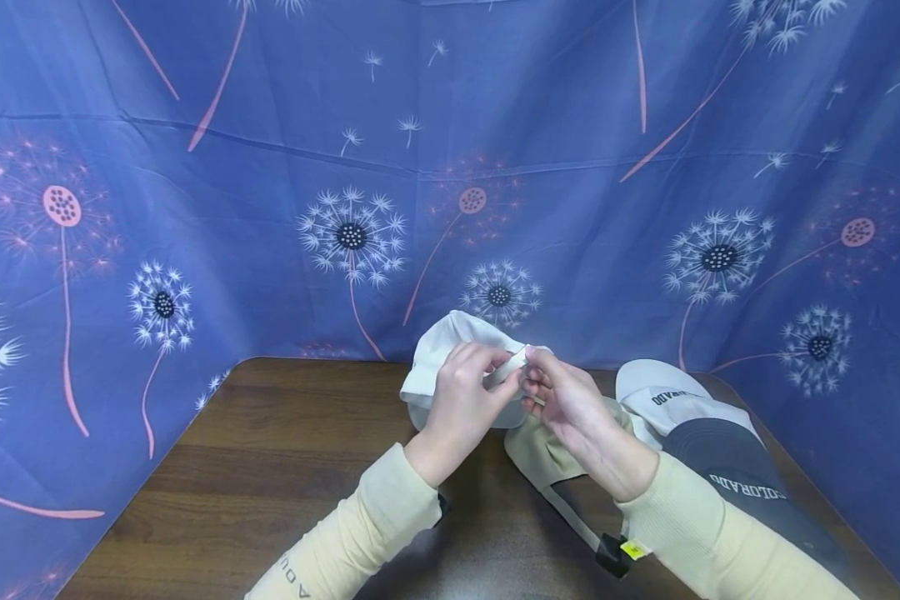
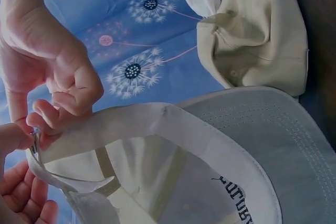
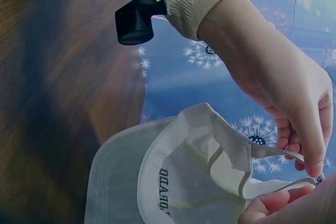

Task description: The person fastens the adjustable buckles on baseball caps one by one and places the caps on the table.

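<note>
A white cap [image 1: 450,350] with a grey brim [image 2: 257,124] hangs over the table, its inside and reversed lettering showing in both wrist views. My left hand [image 1: 457,408] and my right hand [image 1: 573,408] meet at the back of it. Between their fingertips they pinch its back strap [image 3: 275,151], near a small metal buckle [image 2: 35,148]. Fingers cover much of the buckle. Right below my right hand, a beige cap [image 1: 536,454] lies on the table with its strap toward me.
To the right lie a white cap [image 1: 678,396] and a dark grey cap [image 1: 727,462], overlapping, both lettered COLORADO. Brown wooden table [image 1: 232,467] extends to the left. A blue dandelion-print cloth [image 1: 420,167] hangs behind and at the sides.
</note>
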Available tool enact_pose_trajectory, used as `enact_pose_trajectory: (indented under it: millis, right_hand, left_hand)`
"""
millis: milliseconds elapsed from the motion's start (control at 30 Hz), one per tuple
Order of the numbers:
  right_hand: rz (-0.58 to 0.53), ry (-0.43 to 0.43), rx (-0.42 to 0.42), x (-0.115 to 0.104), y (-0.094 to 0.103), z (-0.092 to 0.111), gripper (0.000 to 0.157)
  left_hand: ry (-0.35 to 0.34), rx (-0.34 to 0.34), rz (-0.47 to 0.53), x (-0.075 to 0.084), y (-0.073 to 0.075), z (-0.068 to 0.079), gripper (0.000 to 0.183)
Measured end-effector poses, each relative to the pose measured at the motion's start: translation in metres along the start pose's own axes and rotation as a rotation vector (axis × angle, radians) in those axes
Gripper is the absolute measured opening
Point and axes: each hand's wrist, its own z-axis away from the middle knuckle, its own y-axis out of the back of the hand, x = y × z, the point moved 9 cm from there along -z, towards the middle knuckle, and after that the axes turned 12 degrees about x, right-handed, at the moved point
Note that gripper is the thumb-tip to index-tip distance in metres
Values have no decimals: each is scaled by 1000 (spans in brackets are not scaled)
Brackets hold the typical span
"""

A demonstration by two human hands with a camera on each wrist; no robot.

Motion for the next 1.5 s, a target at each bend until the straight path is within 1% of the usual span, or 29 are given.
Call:
enact_pose_trajectory:
  millis: [300, 633, 800, 1000, 1133, 1200, 1267, 1333, 1400, 1500]
  right_hand:
    - [-16, -9, 11, 1, 3, 0, 13]
    - [-7, 13, 9, -1, 6, -4, 10]
    - [12, 3, 5, -1, 6, -4, 11]
    - [7, -16, -26, -3, 4, -4, 14]
    - [6, -24, -39, -4, 4, -5, 14]
    - [2, -32, -44, -4, 4, -4, 14]
    - [-3, -40, -51, -4, 4, -4, 13]
    - [-8, -52, -52, -3, 4, -3, 13]
    - [-10, -60, -53, -3, 5, -3, 13]
    - [-15, -68, -60, -3, 6, -1, 12]
  left_hand:
    - [-88, 44, -17, 2, 5, 8, 14]
    - [-96, 53, -14, -1, 4, 12, 13]
    - [-78, 35, -9, -5, 5, 13, 15]
    - [-12, -3, -13, -12, 16, 13, 19]
    - [52, -24, -7, -21, 28, 14, 16]
    - [107, -33, 5, -30, 35, 15, 13]
    - [184, -41, 24, -40, 43, 18, 9]
    - [298, -63, 39, -53, 51, 21, 5]
    - [434, -96, 56, -68, 58, 27, 4]
    - [644, -154, 76, -93, 65, 41, 8]
